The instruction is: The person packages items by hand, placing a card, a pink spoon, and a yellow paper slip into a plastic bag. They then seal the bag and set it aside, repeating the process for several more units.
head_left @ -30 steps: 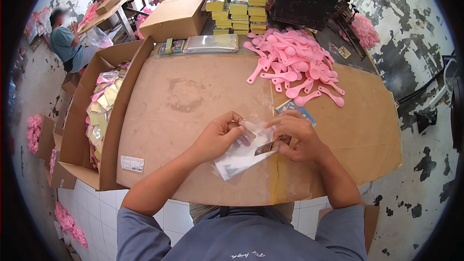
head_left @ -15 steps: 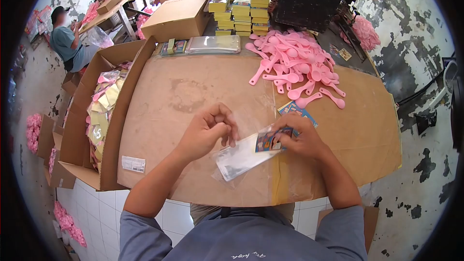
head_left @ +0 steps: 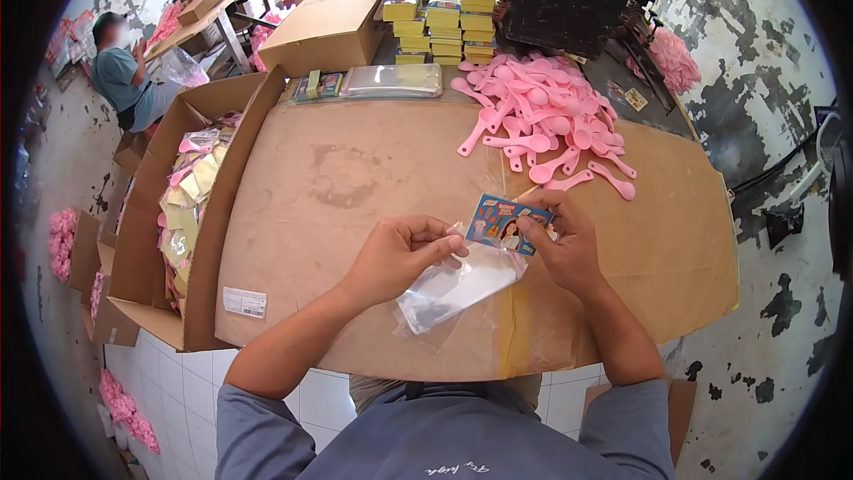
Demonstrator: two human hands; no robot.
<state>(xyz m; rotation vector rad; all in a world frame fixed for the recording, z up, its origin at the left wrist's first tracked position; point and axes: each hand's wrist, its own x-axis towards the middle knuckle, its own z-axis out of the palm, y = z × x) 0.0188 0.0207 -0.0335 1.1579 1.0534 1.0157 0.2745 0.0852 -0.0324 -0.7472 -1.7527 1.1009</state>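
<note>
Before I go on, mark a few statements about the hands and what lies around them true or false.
1. The right hand holds a printed card. True.
2. The left hand grips a pink spoon. False: its fingers are at clear plastic beside the card.
3. The heap of pink spoons lies beyond the hands, toward the right. True.
4. The long open box at the left is empty. False: it holds many packets.
5. A white label is near the left edge of the cardboard surface. True.

1 blue printed card (head_left: 499, 224), tilted above clear plastic bags (head_left: 458, 289).
</note>
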